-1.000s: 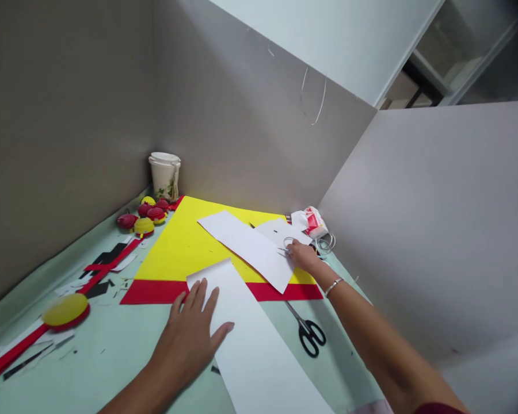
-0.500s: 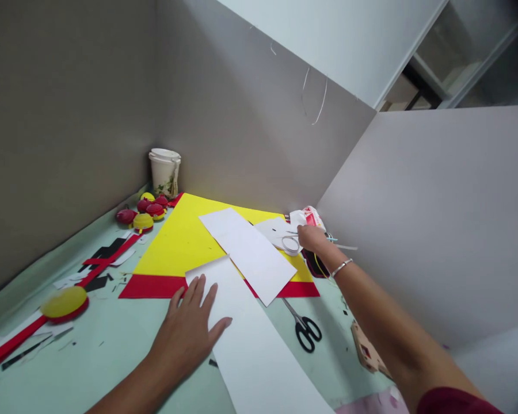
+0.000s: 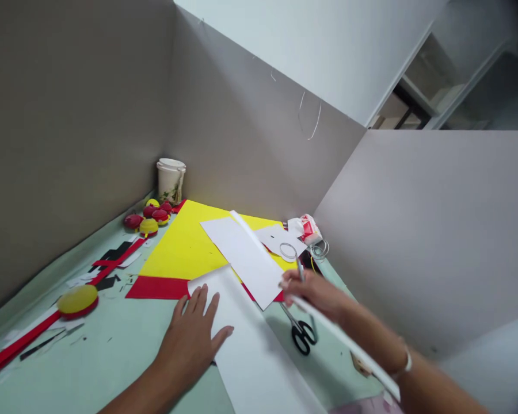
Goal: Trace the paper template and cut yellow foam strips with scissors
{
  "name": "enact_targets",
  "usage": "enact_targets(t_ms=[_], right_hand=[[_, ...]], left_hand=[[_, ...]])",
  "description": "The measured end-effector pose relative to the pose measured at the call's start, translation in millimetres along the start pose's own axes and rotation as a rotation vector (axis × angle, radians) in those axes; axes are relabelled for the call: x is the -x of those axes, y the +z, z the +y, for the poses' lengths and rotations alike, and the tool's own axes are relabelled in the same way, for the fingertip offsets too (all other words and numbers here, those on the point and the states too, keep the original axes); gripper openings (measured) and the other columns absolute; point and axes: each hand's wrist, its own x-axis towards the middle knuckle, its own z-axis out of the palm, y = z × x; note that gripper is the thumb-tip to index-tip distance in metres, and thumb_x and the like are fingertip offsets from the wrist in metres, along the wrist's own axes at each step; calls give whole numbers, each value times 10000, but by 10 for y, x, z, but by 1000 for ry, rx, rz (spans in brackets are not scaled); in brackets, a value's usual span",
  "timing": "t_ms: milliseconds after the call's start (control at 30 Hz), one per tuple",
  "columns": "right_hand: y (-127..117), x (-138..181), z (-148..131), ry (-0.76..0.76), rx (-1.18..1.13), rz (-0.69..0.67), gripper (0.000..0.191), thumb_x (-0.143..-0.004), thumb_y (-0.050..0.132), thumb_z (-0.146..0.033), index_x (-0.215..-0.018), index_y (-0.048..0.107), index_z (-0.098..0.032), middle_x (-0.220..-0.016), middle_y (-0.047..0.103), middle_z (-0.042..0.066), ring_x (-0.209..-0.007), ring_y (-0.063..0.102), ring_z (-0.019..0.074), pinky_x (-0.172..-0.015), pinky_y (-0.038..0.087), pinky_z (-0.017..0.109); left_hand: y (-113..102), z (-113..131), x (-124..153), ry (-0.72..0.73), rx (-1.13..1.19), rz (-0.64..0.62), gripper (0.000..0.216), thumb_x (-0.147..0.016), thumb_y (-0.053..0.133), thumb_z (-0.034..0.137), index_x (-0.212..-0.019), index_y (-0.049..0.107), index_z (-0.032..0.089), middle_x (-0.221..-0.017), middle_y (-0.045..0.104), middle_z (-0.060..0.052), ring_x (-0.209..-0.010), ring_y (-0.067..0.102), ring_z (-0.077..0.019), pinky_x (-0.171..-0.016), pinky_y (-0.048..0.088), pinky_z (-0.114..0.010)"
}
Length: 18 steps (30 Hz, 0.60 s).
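Note:
My left hand (image 3: 194, 333) lies flat with fingers spread on a white paper strip (image 3: 246, 356) on the table. My right hand (image 3: 313, 293) hovers above the table to the right, closed round a thin grey-blue stick like a pencil (image 3: 300, 269). A long, narrow white strip (image 3: 349, 342), possibly a ruler, also runs from this hand toward the lower right. Under the far end of the paper is another white sheet (image 3: 242, 250), lying on a yellow sheet (image 3: 172, 247) with a red border (image 3: 157, 287). Black-handled scissors (image 3: 302, 337) lie just below the right hand.
A white bucket (image 3: 171, 181) stands in the far corner beside several red and yellow round pieces (image 3: 149, 227). Red strips (image 3: 125, 253), black scraps (image 3: 112, 256) and a yellow disc (image 3: 77, 299) lie along the left. A tape roll (image 3: 288, 251) is at the back right; walls enclose the table.
My right hand has come back from the far right of the table toward me, bringing the thin stick and white strip. My left hand stays on the paper.

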Motion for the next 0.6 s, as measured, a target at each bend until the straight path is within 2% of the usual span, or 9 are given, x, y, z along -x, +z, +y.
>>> enact_targets(t_ms=[67,100,200,300,400,500,600], right_hand=[[516,112,113,72,-418,-178,210,-788,614,-376,-872,582,-186,-650,673,0,-540,524,119,-536,400,211],[727,150,163,129,-516,-237,199,-769,632,-361,-856,575,-192,-628,667,-12,-522,498,113,-534,386,207],[1084,219,247,203,-498,-251,180,-796,594,-364,-802,580,-184,-608,668,-10,-496,454,107,-526,354,202],[1109,251,257,135,-275,-165,244,-859,513,-365,-734,599,-173,-639,671,2,-517,461,107,-537,345,204],[1070,296,274,49,-91,-121,256,-849,525,-313,-635,566,-179,-583,587,-22,-548,484,115,-550,349,205],[1105,379,326,116,-60,-212,246,-834,550,-339,-637,549,-193,-515,485,-53,-488,453,112,-500,332,204],[1151,474,359,224,-62,-316,298,-851,531,-435,-681,576,-194,-511,498,-47,-474,472,121,-474,331,205]], left_hand=[[-12,22,35,16,-10,52,622,-892,430,475,-1352,505,62,-1453,406,-239,-1364,351,-369,-1101,245,-547],[-16,31,55,31,-9,78,566,-906,421,418,-1326,530,54,-1424,454,-235,-1340,391,-361,-1096,261,-540],[-3,40,109,81,46,126,434,-907,390,240,-1276,566,95,-1340,566,-183,-1271,482,-309,-1067,338,-495],[35,22,144,80,93,165,438,-908,361,197,-1292,530,70,-1346,554,-194,-1251,501,-297,-1037,395,-470],[27,-3,150,66,123,148,406,-916,341,194,-1226,565,61,-1280,595,-203,-1180,548,-297,-991,444,-454],[-36,-20,135,44,153,118,371,-906,361,184,-1193,582,103,-1196,636,-165,-1081,594,-276,-936,483,-433],[-77,-34,120,28,94,122,393,-885,423,199,-1237,561,86,-1277,591,-189,-1171,545,-313,-992,438,-476]])
